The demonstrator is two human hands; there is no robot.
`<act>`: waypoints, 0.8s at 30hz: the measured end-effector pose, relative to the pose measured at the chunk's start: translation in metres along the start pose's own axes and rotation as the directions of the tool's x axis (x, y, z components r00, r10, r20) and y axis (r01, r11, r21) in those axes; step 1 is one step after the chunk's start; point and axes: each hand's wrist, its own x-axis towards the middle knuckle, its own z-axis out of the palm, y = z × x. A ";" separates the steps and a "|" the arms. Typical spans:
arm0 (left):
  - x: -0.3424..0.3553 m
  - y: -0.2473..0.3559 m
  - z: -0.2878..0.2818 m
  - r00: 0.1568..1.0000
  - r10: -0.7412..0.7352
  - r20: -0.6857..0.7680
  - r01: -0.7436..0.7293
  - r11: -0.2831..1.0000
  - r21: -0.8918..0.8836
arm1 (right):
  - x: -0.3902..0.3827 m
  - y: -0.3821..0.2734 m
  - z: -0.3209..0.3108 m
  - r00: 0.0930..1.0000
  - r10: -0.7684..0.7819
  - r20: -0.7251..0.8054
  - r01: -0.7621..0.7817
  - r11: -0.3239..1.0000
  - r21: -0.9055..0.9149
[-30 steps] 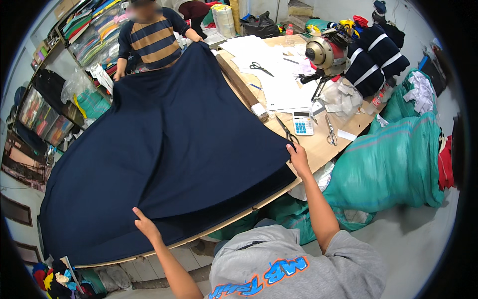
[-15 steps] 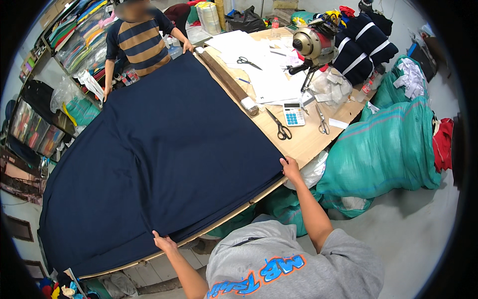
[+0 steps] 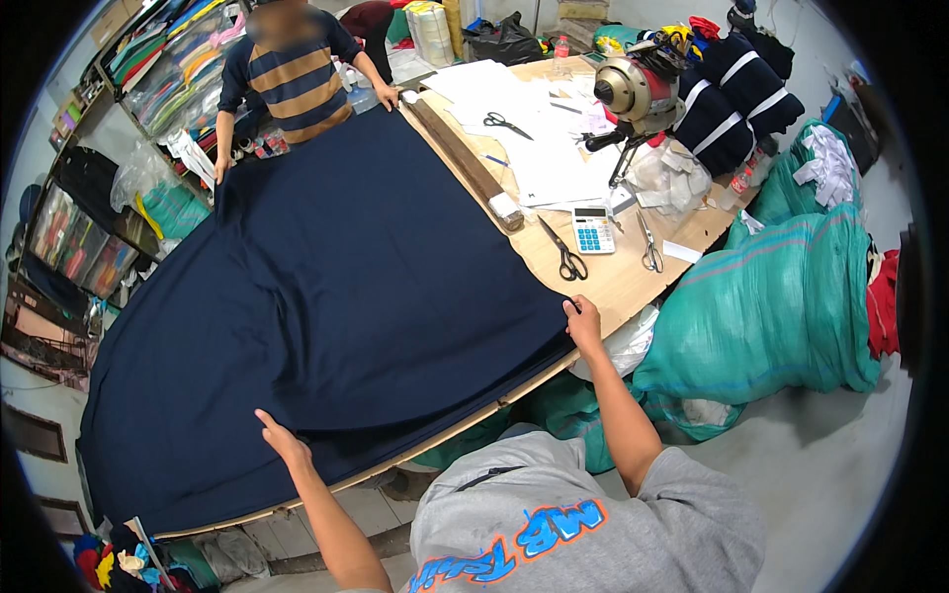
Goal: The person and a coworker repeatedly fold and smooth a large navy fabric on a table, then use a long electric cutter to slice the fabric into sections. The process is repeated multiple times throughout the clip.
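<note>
A wide dark navy fabric point(image 3: 395, 287) lies in layers over the table, with loose folds running through its middle. My right hand point(image 3: 583, 324) pinches the near right corner of the top layer, close to the table's edge. Over the near side of the cloth, my left hand point(image 3: 284, 441) has its fingers stretched out and grips nothing; the top layer's edge sags beside it. Across the table, a person in a striped shirt point(image 3: 294, 81) has both hands at the far edge of the same cloth.
A long brown bar point(image 3: 460, 158) borders the fabric. Beyond it on the wooden table point(image 3: 623, 287) are black scissors point(image 3: 563, 252), a calculator point(image 3: 593, 232), silver scissors point(image 3: 648, 242), white paper point(image 3: 554, 178) and a round-bodied machine point(image 3: 633, 94). Bulging green sacks point(image 3: 761, 306) stand right of the table.
My left hand has released the cloth edge and moved left and forward over the fabric. My right hand keeps the corner, slightly lifted. The other person's left-side corner is raised a little.
</note>
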 end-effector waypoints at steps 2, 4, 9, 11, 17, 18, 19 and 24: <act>0.006 0.023 0.000 0.993 0.108 -0.053 -0.099 0.984 0.149 | -0.002 -0.015 0.000 1.000 -0.015 -0.021 0.015 0.999 0.035; 0.008 0.040 -0.003 0.971 0.186 -0.149 -0.136 0.946 0.295 | -0.001 -0.022 -0.005 0.998 -0.060 -0.037 0.061 0.997 0.044; -0.026 0.044 -0.023 0.909 0.260 -0.325 -0.224 0.964 0.142 | -0.007 -0.029 -0.019 0.994 -0.040 -0.100 0.050 0.994 0.098; -0.054 0.028 -0.033 0.875 0.225 -0.429 -0.181 0.973 0.142 | -0.012 -0.027 -0.018 0.994 -0.024 -0.108 0.033 0.997 0.076; -0.041 -0.080 -0.085 0.884 -0.055 -0.464 0.106 0.991 0.085 | -0.008 0.044 -0.008 0.983 -0.139 -0.119 0.125 0.985 -0.118; -0.039 -0.092 -0.094 0.889 -0.078 -0.452 0.142 0.984 0.111 | -0.012 0.043 -0.003 0.989 -0.109 -0.103 0.095 0.986 -0.139; -0.035 -0.103 -0.102 0.897 -0.052 -0.440 0.150 0.970 0.191 | -0.018 0.042 0.001 0.981 -0.155 -0.116 0.126 0.967 -0.221; -0.039 -0.118 -0.094 0.880 -0.123 -0.459 0.260 0.934 0.247 | -0.023 0.056 0.002 0.990 -0.047 -0.132 0.015 0.972 -0.235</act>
